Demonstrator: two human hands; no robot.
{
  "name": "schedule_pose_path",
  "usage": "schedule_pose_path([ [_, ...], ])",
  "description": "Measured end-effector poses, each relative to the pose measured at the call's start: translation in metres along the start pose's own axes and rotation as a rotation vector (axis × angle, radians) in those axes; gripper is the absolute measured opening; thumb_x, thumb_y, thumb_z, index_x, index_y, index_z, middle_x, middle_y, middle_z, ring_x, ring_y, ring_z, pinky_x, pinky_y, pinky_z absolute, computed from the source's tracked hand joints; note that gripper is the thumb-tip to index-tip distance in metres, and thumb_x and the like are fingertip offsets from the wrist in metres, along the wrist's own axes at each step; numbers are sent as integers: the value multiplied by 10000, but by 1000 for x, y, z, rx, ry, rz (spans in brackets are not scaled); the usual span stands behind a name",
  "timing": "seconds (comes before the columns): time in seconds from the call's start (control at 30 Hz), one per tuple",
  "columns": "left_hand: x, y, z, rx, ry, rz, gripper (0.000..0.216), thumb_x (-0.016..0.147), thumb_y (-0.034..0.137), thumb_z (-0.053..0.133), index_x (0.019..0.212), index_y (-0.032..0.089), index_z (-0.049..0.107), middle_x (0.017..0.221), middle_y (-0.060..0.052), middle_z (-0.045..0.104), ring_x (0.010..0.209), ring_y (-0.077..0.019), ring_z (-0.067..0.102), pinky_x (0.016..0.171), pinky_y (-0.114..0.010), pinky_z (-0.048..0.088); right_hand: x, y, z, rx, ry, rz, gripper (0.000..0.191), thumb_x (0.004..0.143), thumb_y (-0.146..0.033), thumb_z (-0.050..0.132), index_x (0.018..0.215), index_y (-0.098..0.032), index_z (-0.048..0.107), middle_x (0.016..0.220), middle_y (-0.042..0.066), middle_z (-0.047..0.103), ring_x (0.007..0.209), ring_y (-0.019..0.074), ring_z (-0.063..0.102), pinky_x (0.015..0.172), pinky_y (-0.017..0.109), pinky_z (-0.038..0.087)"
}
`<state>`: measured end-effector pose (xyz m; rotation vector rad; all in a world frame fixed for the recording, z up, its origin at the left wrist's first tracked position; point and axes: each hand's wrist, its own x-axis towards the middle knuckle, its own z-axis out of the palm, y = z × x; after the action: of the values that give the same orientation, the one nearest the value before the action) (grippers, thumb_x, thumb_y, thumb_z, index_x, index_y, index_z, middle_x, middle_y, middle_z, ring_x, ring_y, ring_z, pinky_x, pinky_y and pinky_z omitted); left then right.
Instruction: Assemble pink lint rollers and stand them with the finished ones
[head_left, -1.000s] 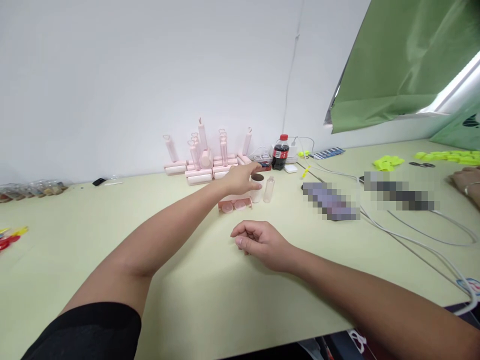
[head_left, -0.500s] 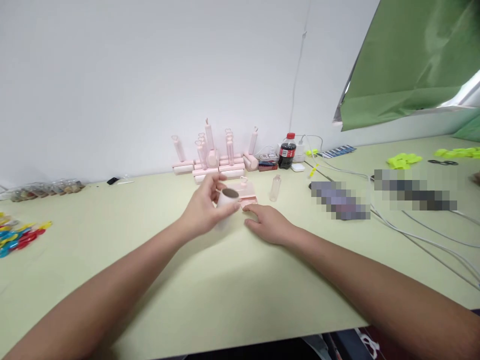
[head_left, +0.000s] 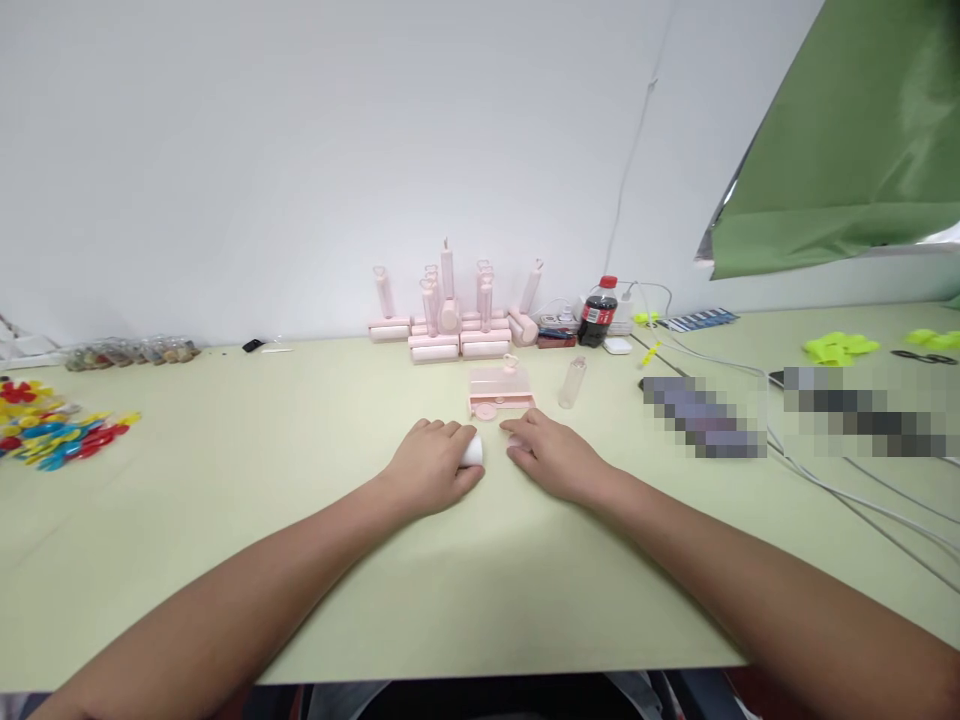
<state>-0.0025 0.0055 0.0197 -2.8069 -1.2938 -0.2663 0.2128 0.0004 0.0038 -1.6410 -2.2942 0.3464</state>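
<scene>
My left hand point(head_left: 435, 460) is closed around a white sticky-paper roll point(head_left: 472, 452), which lies on its side at the table top. One end of the roll shows past my fingers, facing right. Just right of it, my right hand point(head_left: 551, 455) curls over a small pale pink piece point(head_left: 516, 442), mostly hidden under the fingers. Beyond both hands sits a pink lint roller case point(head_left: 501, 383), with a round pink end cap point(head_left: 486, 411) at its front. A clear pinkish tube handle point(head_left: 572, 382) stands slightly tilted to the right of the case.
Several pink lint rollers point(head_left: 435, 348) with upright handles line the wall. A cola bottle point(head_left: 598, 312), cables point(head_left: 705, 357) and a blurred-out phone-like thing point(head_left: 701, 415) are at right. Colourful plastic pieces point(head_left: 56, 430) lie far left, with bagged items point(head_left: 135, 352) behind.
My left hand has lowered the white roll to the table and turned it from upright onto its side. My right hand has drawn back slightly from the case. The view has shifted left.
</scene>
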Motion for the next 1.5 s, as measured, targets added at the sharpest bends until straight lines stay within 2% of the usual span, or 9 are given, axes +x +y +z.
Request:
schedule_pose_path([
  [0.17,-1,3,3,-1,31,4,241,868,384,539,1004,192,586,947,-72,671,858,-251,608,775,-389,405,-3,-1,-5,202,88,-62,255,796,-200,561,1019,-173,681,925,62,575,801,189,584,746,306,449],
  [0.3,0,7,5,-32,78,50,278,869,402,565,1065,204,576,980,-67,677,897,-256,605,825,-405,390,-4,-2,-4,462,181,-11,28,743,-226,585,742,-203,569,819,13,562,667,154,534,627,284,420],
  [0.5,-1,11,6,-100,156,70,340,883,465,556,1100,204,579,969,-65,684,892,-242,615,794,-383,389,-7,-12,4,897,144,28,172,729,-259,629,664,-194,484,1077,84,636,954,220,613,827,353,437],
  [0.67,-1,12,5,-158,194,74,360,897,505,533,1113,223,591,964,-63,689,878,-236,624,756,-361,385,-12,-19,11,1072,71,-72,204,789,-306,641,709,-199,487,1032,67,659,936,204,602,818,352,451],
  [0.9,-2,15,5,-196,194,59,367,914,520,484,1076,214,604,923,-67,696,840,-232,626,728,-352,379,-11,-15,19,1119,12,-97,281,799,-396,679,750,-206,477,914,29,639,860,189,598,760,331,476],
  [1.1,-1,10,5,-183,219,-8,378,891,503,523,1106,200,598,956,-75,702,890,-251,634,766,-376,398,-16,-20,13,966,182,-68,267,755,-371,714,818,-207,513,1221,86,483,934,190,572,758,338,509],
  [1.17,0,7,6,-181,211,-34,373,882,491,542,1114,204,595,976,-78,702,911,-255,635,779,-378,404,-19,-21,13,874,264,-75,216,779,-342,679,865,-221,522,1156,76,496,899,176,547,714,309,500],
  [1.33,1,2,7,-185,196,-56,357,865,439,583,1140,212,577,1011,-71,697,943,-266,627,798,-383,409,-17,-17,15,790,91,-97,233,843,-295,575,1057,-241,496,818,-5,565,665,144,529,603,278,453],
  [1.5,1,-4,1,-314,351,-188,480,909,477,489,1316,226,445,1065,-78,661,922,-249,603,821,-388,429,0,-7,12,403,203,-153,398,833,-207,523,1230,-217,499,1304,107,543,1035,229,558,837,373,467],
])
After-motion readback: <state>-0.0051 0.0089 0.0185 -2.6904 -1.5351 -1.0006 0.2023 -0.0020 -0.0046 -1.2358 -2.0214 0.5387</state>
